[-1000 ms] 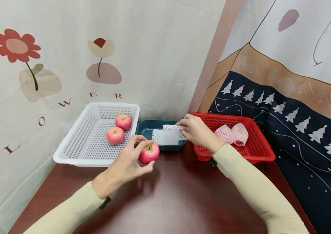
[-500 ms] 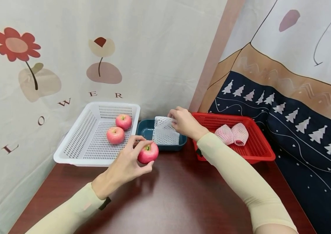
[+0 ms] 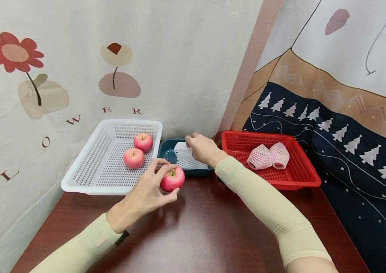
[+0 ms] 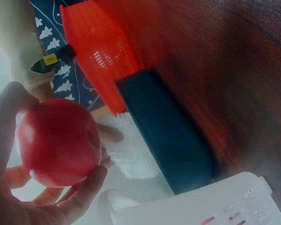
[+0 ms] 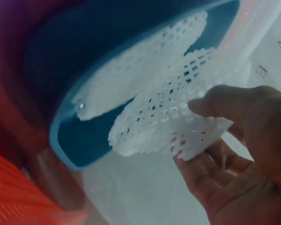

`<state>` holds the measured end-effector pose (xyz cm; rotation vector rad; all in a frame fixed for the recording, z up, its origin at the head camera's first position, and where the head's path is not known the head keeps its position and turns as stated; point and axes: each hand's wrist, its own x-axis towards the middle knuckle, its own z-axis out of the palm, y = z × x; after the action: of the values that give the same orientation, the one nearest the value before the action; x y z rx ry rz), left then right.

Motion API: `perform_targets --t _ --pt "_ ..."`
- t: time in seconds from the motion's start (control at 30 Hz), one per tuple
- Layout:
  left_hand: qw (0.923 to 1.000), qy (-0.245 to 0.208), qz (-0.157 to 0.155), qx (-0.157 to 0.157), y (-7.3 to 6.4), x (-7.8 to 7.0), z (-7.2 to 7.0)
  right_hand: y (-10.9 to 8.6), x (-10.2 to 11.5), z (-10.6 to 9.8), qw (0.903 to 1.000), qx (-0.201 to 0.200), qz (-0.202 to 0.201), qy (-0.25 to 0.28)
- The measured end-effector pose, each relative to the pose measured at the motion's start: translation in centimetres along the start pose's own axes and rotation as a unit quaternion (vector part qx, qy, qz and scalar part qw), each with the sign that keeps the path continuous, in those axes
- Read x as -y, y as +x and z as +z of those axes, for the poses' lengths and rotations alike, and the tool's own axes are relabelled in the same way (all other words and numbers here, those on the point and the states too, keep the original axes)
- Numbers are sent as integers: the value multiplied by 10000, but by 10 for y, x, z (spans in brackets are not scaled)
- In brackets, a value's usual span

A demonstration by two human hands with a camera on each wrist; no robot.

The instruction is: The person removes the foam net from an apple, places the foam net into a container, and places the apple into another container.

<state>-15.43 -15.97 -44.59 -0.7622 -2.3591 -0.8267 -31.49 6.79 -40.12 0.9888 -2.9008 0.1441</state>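
Note:
My left hand (image 3: 145, 191) grips a red apple (image 3: 173, 179) between thumb and fingertips, above the table in front of the white basket. In the left wrist view the apple (image 4: 61, 143) hides part of my right hand behind it. My right hand (image 3: 206, 148) reaches over the dark blue tray (image 3: 169, 147). Its thumb and fingers pinch one end of a white foam fruit net (image 5: 164, 105), which hangs flat over the tray's rim in the right wrist view. Another white foam net (image 5: 136, 65) lies inside the tray, beside the held one.
A white slotted basket (image 3: 87, 178) at the left holds two bare apples (image 3: 134, 158). At the right stands a red basket (image 3: 295, 182) with two net-wrapped apples (image 3: 260, 156) inside. All stand on a dark red-brown table (image 3: 210, 227), with printed curtains behind.
My right hand has moved left across the blue tray, carrying the foam net from the tray's right side to over its back part. My left hand and its apple have barely shifted.

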Motion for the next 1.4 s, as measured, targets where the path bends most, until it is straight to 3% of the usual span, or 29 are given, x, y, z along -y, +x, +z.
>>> perform_targets --t 0.27,0.6,0.73,1.1,1.4 --pt "10000 -13 38 -46 -1 2 0 -5 5 5 9970 760 -49 170" --pt "9999 75 60 -103 -3 2 1 -10 6 10 9841 1588 -164 782" --pt "9999 70 32 -66 -4 2 0 -12 8 15 9806 1810 -119 743" --pt "9999 77 -11 -86 -2 4 -3 -20 7 15 9820 1674 -31 870" --pt "10000 -1 -72 -42 2 7 -7 -33 3 2 9891 1079 -52 1001"
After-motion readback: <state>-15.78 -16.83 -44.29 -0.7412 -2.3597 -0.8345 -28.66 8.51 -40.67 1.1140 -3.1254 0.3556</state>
